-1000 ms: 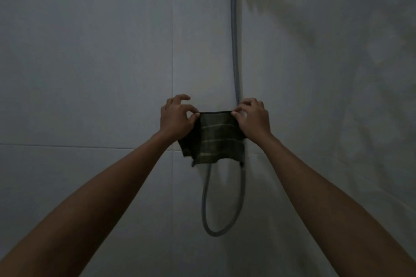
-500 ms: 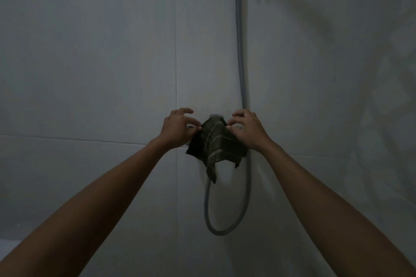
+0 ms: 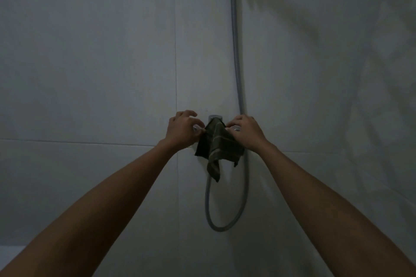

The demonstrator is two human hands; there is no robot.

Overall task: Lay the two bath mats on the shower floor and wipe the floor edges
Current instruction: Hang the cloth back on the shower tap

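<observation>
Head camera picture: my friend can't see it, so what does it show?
Two bare hands, left and right, drape a dark striped cloth over a metal shower tap on a grey tiled wall. A grey hose hangs down and loops below the cloth.

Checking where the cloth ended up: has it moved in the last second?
Yes. The cloth, earlier held flat beside the hose, now drapes over the chrome tap, further left of the hose, bunched.

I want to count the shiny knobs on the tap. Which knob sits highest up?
The middle knob sits highest, just above the dark cloth. The other two, by the left hand and right hand, sit lower at the sides.
</observation>
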